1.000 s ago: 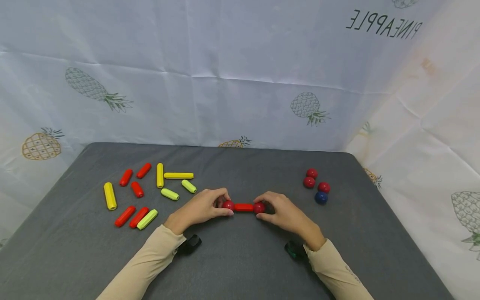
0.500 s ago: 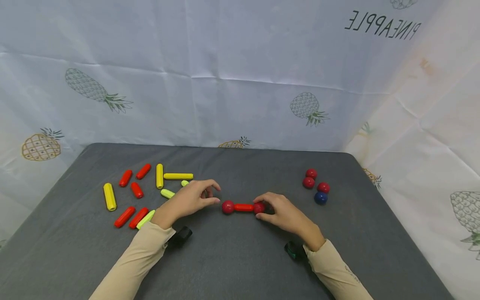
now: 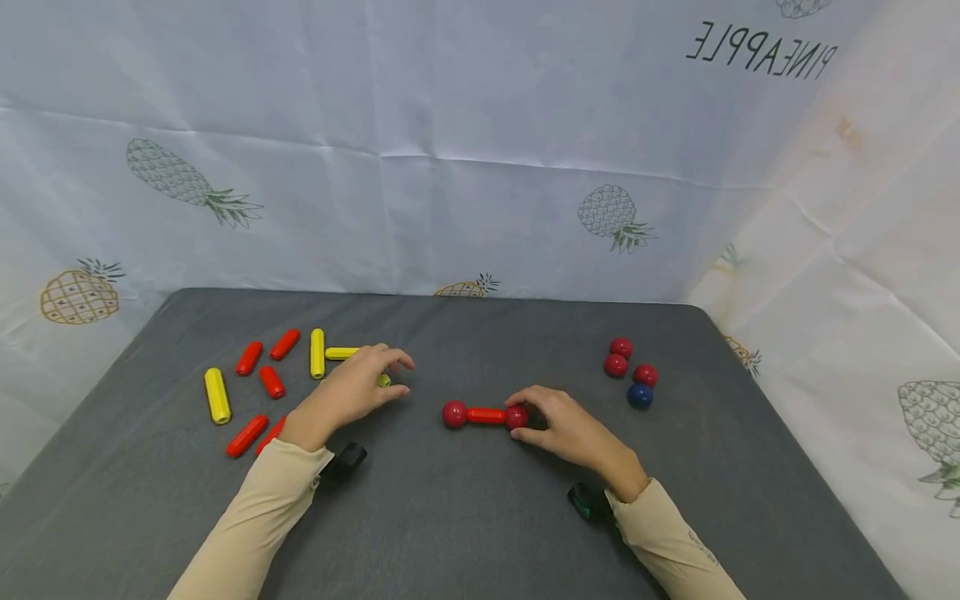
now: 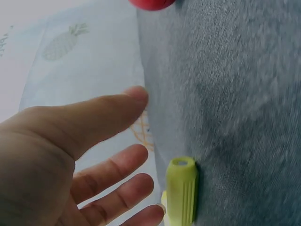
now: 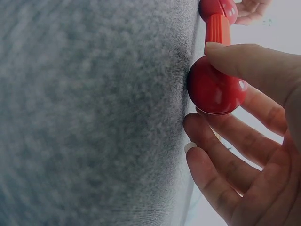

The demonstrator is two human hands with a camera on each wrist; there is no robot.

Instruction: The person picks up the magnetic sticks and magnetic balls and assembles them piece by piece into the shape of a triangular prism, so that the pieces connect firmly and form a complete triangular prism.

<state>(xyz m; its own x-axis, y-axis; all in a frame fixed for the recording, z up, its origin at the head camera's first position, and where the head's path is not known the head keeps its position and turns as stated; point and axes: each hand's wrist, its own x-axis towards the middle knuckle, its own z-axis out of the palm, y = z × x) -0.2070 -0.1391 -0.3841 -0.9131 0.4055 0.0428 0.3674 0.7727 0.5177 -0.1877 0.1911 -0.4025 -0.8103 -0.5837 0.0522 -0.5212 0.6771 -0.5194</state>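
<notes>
Two red balls joined by a short red rod [image 3: 486,415] form a dumbbell shape on the grey table. My right hand [image 3: 564,427] pinches its right-hand red ball [image 5: 214,89] between thumb and fingers. The left red ball [image 3: 454,414] is untouched. My left hand [image 3: 347,395] is over the rods to the left, fingers spread and holding nothing. Beside its fingertips in the left wrist view stands out a light green rod [image 4: 182,193] with a hole in its end. The hand hides most of the green rods in the head view.
Several red rods [image 3: 247,436] and yellow rods [image 3: 217,396] lie on the left of the grey table [image 3: 465,517]. At the right, several red balls [image 3: 616,365] are grouped with a blue ball [image 3: 641,396]. A pineapple-print cloth [image 3: 480,217] hangs behind.
My left hand has let go of the left red ball and moved left and slightly away, over the green rods. The right hand keeps its hold on the right ball.
</notes>
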